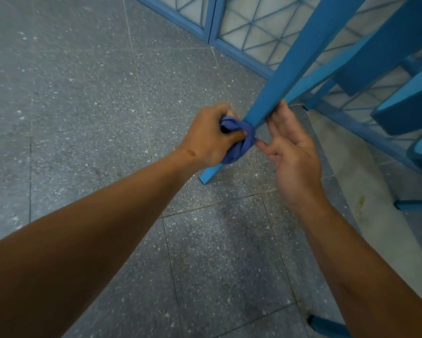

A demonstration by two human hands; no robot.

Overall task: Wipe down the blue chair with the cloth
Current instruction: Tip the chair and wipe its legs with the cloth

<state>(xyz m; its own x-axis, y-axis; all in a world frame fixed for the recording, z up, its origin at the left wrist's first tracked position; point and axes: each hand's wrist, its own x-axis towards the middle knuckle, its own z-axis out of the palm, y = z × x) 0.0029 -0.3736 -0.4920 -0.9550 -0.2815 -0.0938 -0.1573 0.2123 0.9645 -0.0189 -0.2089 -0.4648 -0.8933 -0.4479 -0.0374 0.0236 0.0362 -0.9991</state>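
Grey speckled stone-tile floor (83, 93) fills most of the view, with thin joint lines crossing it. Along the far edge stands a blue-framed panel with pale frosted panes crossed by thin blue lattice lines (241, 28); it runs from top centre down the right side. A pale strip of floor lies at the foot of the panel on the right and carries a small yellowish stain (361, 201).

The blue painted wooden chair (381, 57) occupies the upper right and appears tilted. Its slats and rails are seen at an angle. One long square-section blue chair leg (290, 69) slants down toward the middle of the view, its end (206, 175) close to the floor; contact there cannot be confirmed.

Both bare forearms reach in from the bottom edge. The left hand (207, 137) has its fingers curled tight around a bunched dark-blue cloth (239, 140). The cloth is wrapped against the lower part of the leg, touching it, just above the leg's end.

The right hand (290, 147) is on the other side of the same leg, palm up, fingers mostly extended and relaxed. Its fingertips (282, 111) touch the leg just above the cloth. The right thumb points toward the cloth; whether it touches the cloth cannot be told. This hand is slightly blurred.
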